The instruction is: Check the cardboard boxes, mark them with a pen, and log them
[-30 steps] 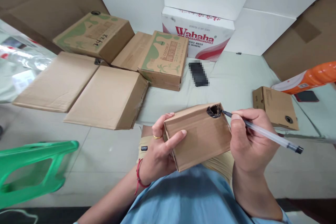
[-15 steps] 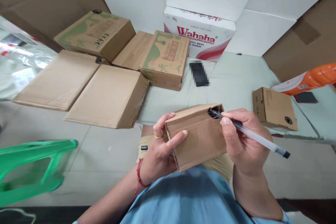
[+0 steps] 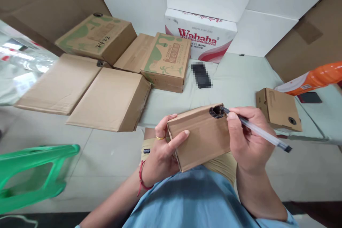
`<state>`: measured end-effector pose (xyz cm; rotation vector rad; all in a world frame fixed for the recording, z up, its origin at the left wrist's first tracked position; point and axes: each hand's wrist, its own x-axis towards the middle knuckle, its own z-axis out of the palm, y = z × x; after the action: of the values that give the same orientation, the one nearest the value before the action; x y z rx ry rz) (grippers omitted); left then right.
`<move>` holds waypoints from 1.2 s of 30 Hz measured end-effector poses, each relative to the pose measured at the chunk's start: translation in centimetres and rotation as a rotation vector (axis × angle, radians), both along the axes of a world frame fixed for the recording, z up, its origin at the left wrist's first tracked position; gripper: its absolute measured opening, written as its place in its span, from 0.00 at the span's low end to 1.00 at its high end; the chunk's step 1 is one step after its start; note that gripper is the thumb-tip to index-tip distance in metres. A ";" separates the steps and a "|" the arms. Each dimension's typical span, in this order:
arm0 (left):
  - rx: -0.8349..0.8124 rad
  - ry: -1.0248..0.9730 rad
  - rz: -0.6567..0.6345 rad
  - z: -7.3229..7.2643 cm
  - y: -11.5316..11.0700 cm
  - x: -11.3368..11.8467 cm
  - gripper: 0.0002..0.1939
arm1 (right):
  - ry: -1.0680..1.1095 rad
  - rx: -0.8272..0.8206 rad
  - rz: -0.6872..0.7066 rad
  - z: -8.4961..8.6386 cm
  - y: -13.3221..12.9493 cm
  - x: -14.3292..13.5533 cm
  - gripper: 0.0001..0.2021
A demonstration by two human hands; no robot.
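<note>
A small brown cardboard box is tilted over my lap, gripped at its left end by my left hand, thumb on the top face. Near its far right corner is a hole with a black-inked rim. My right hand pinches a clear-barrelled black pen, its tip at the right side of that rim. The heel of this hand lies close to the box's right edge; whether it touches is unclear.
Several cardboard boxes stand at the left of the cloth-covered table. A white Wahaha carton is behind. At right are a small box with a black-rimmed hole and an orange bottle. A green stool stands left.
The pen tip has shifted from the hole's middle to its right rim, and the opening shows more clearly. My left hand keeps its grip on the box.
</note>
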<state>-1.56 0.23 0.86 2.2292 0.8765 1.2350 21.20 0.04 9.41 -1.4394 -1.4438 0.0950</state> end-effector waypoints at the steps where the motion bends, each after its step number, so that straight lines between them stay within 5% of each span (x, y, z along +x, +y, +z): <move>1: 0.003 0.002 0.003 0.1 0.0 0.0 0.42 | 0.035 0.053 -0.042 0.0 0.0 0.0 0.04; 4: 0.020 -0.004 0.004 0.0 0.0 0.1 0.42 | 0.162 0.229 -0.189 -0.7 -0.2 1.0 0.08; 7: 0.028 -0.011 0.002 0.0 0.0 -0.3 0.42 | 0.146 0.215 -0.242 -2.6 0.1 4.1 0.14; 10: 0.034 -0.017 0.023 0.1 -0.1 -1.1 0.45 | -0.192 -0.149 -0.289 -5.2 1.6 8.7 0.15; 14: -0.018 -0.045 0.095 0.3 -0.3 -2.6 0.51 | -0.669 -1.006 -0.333 -8.1 4.9 13.7 0.17; 19: 0.034 -0.033 0.161 0.6 -0.7 -4.0 0.47 | -0.715 -1.196 -0.272 -9.1 9.3 15.8 0.22; 25: 0.041 -0.007 0.145 0.9 -0.7 -4.5 0.45 | -0.664 -1.150 -0.205 -8.5 16.0 12.7 0.27; 32: -0.020 0.016 0.088 0.6 -1.0 -4.5 0.48 | -0.527 -1.032 -0.230 -11.7 24.2 3.0 0.42; 36: -0.011 0.002 0.069 0.5 -1.1 -4.8 0.42 | -0.454 -1.063 -0.273 -12.1 26.9 0.9 0.43</move>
<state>-6.37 -0.85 1.34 2.2087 0.9664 1.2561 22.12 26.90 -2.71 -2.6442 -1.6071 0.4347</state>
